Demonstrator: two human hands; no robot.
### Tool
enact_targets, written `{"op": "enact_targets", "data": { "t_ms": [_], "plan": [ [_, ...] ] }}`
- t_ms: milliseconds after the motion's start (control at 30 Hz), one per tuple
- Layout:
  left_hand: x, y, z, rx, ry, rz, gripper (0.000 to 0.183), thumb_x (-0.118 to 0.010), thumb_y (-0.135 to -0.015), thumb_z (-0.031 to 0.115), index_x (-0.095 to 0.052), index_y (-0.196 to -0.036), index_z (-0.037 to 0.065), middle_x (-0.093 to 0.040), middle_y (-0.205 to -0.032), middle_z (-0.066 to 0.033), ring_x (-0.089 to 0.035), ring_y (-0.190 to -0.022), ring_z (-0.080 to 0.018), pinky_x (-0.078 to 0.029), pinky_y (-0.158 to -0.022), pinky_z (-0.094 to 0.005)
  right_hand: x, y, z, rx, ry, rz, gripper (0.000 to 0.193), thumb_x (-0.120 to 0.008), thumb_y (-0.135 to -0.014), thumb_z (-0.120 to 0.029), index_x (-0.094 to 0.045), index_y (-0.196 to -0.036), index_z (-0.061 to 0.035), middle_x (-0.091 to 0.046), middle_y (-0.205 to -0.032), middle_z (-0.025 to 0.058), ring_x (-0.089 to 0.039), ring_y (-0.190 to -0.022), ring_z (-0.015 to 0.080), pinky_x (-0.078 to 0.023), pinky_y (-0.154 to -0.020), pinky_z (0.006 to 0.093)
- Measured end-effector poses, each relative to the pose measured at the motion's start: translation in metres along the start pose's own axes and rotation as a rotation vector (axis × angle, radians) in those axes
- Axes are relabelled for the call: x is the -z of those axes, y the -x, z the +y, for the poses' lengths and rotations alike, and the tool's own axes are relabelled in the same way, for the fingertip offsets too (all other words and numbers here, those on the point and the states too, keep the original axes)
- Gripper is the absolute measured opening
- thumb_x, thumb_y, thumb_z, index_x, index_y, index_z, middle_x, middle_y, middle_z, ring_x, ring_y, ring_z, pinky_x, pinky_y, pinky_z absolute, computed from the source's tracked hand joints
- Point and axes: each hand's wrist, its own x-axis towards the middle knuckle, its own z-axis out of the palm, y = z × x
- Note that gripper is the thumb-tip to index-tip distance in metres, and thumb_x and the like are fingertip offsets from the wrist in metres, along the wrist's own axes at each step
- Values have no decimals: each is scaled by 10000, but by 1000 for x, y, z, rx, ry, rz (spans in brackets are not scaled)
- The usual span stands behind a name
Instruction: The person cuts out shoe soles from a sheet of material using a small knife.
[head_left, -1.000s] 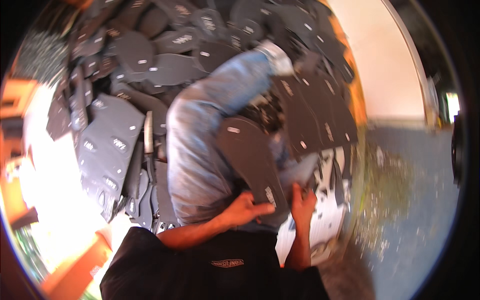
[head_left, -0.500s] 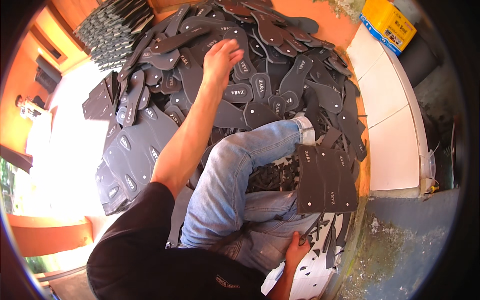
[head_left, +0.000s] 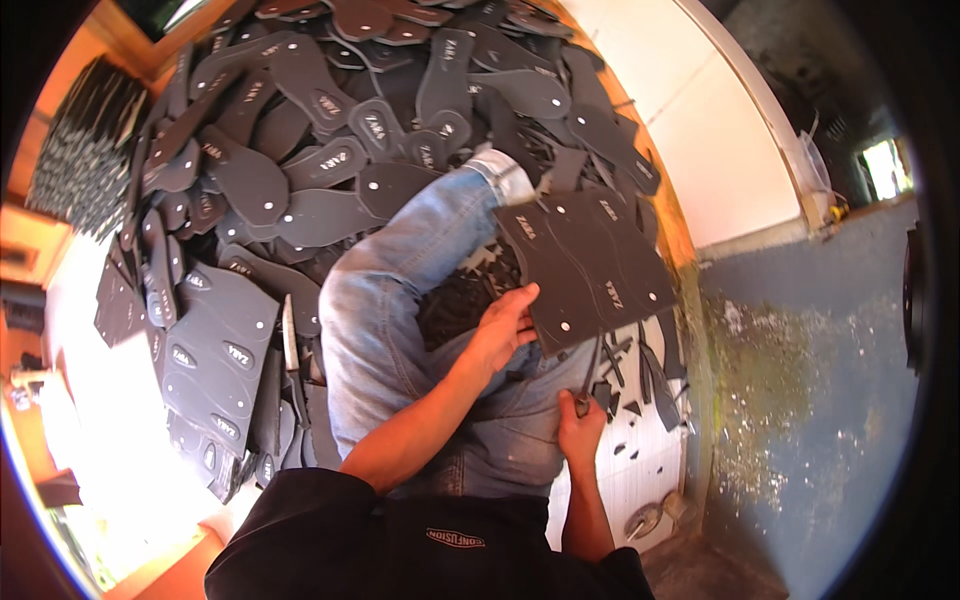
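My left hand is at the left edge of a dark sheet, fingers apart, fingertips at the edge without a visible firm grip. Wavy outlines, white dots and pale printing mark the sheet, which lies beside my lower leg. Low on the right, my right hand is closed around the handle of a narrow dark-bladed tool; its exact kind is unclear. The blade points up toward the sheet's lower edge. Dark offcuts lie on the pale floor beside it.
Loose dark insoles are heaped ahead. Uncut marked sheets lie to the left, beside a long thin strip. A stack of dark pieces stands far left. A white tiled ledge and grey-blue floor border the right.
My left hand has come back from above the insole heap to the sheet's edge. My right hand still holds the tool. The view has turned to the right.
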Motion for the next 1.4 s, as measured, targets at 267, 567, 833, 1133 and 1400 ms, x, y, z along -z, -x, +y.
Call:
{"op": "enact_targets", "data": {
  "t_ms": [267,567,833,1133,1400],
  "plan": [
    [-29,-11,3,15,-254,99,474,-707,-800,247,-494,-1160,24,-617,-1031,-87,-616,-928,-183,-511,-793,-312,-3,3,9,-22,-118,24,294,-643,-826,-154,-523,-616,12,-406,-498,-10,-340,-497,70,-291,-454,294],
    [-38,-2,-3,-96,-179,-22,535,-664,-759,-21,-402,-1220,49,-561,-1101,-98,-604,-935,-214,-521,-787,-325,-7,5,35,-90,-597,296,315,-606,-886,-182,-476,-618,-82,-416,-483,-32,-361,-395,54,-266,-376,225],
    [-39,8,-8,-419,-605,-45,444,-661,-794,64,-488,-1201,26,-628,-1059,-130,-611,-968,-202,-476,-815,-304,-5,6,34,-122,-647,439,344,-600,-888,-197,-445,-600,-91,-406,-475,-20,-365,-398,71,-288,-391,234],
    [-22,54,23,-194,-619,-307,552,-747,-749,163,-524,-1227,-4,-646,-969,-59,-581,-803,-116,-471,-740,-263,34,-4,106,-93,-594,524,210,-515,-908,-195,-567,-781,-36,-586,-681,68,-549,-523,163,-422,-442,278],
    [16,86,-29,1,-456,-320,561,-759,-728,146,-521,-1219,18,-619,-995,-47,-555,-892,-119,-459,-766,-281,28,-2,57,-115,-839,598,184,-517,-912,-203,-553,-968,-32,-596,-865,91,-588,-708,190,-487,-593,302]
  ]
}}
